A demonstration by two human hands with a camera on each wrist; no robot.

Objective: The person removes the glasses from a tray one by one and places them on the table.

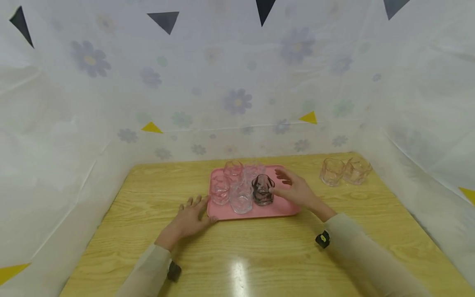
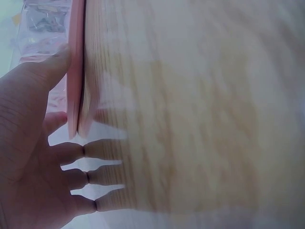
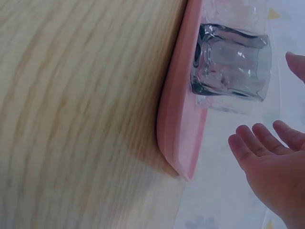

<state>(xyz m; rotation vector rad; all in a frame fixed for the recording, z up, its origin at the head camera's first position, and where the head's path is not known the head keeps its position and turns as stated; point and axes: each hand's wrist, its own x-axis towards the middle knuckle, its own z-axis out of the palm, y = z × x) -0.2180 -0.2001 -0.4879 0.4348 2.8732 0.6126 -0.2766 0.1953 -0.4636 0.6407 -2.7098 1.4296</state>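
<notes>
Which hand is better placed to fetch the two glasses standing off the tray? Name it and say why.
The right hand, I'd judge: it looks empty and is nearer those two glasses, while the left hand is at the left end of the pink tray.

Upper limbs, clothing: the left sleeve [image 1: 145, 272] and right sleeve [image 1: 367, 252] are long, plain and pale beige to off-white. Each ends at the wrist; the left hand [image 1: 189, 219] and right hand [image 1: 297, 192] are bare. Fittings: a small, blocky, dark left wrist unit [image 1: 174, 271]; a matching black right wrist unit [image 1: 323, 239], bearing a yellowish marking. Finer unit detail: too small to tell.
</notes>
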